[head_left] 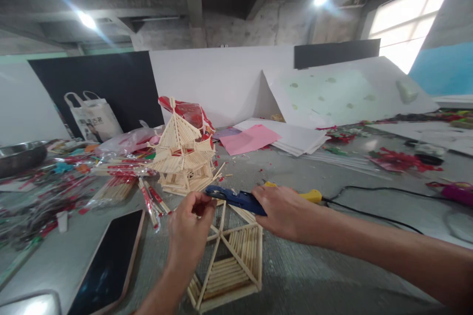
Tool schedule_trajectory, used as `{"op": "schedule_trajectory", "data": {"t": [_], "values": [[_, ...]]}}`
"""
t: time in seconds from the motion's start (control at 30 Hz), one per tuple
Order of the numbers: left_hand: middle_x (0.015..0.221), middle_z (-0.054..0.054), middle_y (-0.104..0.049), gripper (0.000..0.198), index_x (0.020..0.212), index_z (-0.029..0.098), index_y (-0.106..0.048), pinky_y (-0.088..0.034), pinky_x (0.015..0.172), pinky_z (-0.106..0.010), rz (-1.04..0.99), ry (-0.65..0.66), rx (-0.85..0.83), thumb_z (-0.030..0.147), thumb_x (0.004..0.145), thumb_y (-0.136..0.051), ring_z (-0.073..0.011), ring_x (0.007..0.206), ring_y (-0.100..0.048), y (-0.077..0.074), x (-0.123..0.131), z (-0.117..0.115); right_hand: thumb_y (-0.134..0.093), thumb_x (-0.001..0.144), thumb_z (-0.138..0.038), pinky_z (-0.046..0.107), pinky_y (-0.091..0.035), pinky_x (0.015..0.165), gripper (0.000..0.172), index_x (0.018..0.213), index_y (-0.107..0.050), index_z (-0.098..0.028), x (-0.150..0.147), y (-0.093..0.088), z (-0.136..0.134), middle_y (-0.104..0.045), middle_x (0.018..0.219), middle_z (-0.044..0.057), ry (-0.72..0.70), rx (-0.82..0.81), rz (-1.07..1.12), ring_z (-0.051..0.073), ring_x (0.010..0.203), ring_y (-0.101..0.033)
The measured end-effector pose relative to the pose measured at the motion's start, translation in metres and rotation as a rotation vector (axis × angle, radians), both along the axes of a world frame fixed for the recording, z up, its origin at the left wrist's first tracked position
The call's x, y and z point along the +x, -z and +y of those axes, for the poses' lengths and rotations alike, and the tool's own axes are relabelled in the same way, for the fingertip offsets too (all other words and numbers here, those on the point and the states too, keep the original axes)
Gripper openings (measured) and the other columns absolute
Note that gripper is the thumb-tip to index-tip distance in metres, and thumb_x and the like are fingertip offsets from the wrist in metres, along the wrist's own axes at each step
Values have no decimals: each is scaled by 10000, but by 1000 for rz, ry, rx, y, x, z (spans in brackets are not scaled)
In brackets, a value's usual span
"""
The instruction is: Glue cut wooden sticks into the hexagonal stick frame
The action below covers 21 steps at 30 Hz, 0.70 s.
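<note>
Grey and littered with stick offcuts, a tabletop [314,266] fills a concrete-ceilinged workroom lit by a bright window.

Low over the near part of it lies a flat hexagonal panel of pale wooden sticks [231,261], six wedges meeting at a centre. Just above the panel's far edge the right hand [283,211] is wrapped round the grip of a blue and yellow plastic glue gun [236,199], held level with its nozzle aimed leftward, seemingly so the tip sits right at the spot being worked. The left hand [190,229] meets that nozzle from the panel's left side, thumb and fingertips pinched tight together; whether a small piece sits between them I cannot tell. A black cord [369,214] trails from the gun to the panel's right, slack on the surface, leaving the tool free to swing.

Beyond the panel stands a tiered pagoda model of the same wooden sticks [183,157], upright and close, probably kept in reach for matching parts. Left of the panel lie red-and-white wrapped stick packets [150,202] and a dark-screened phone [107,266], face up. Farther beyond the panel rest a pink paper sheet [249,139] and, far to its left, a white cloth tote bag [92,118] propped against a black board.
</note>
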<state>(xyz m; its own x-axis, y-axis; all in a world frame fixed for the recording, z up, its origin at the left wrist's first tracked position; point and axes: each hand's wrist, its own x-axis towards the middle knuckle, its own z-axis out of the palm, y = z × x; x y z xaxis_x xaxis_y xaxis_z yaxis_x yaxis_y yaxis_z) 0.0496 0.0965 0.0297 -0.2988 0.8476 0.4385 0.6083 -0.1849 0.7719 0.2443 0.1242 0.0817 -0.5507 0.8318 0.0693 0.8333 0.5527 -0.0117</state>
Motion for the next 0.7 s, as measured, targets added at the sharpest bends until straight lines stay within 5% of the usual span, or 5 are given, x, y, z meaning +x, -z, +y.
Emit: {"op": "schedule_trajectory", "data": {"t": [0.37, 0.7], "values": [[655, 33, -579, 225, 774, 212, -464, -409, 581, -252, -168, -1, 70, 365, 699, -610, -131, 593, -537, 5, -1, 10, -401, 811, -431, 292, -382, 585, 350, 868, -606, -153, -8, -7, 4, -663, 800, 117, 37, 10, -30, 234, 700, -625], [650, 34, -592, 224, 718, 208, -455, -402, 581, -260, -121, -98, 55, 346, 670, -624, -133, 575, -555, 7, -5, 14, -414, 777, -406, 248, -353, 524, 370, 815, -665, -136, -17, -5, 25, -666, 719, 115, -27, 19, -68, 195, 622, -611]]}}
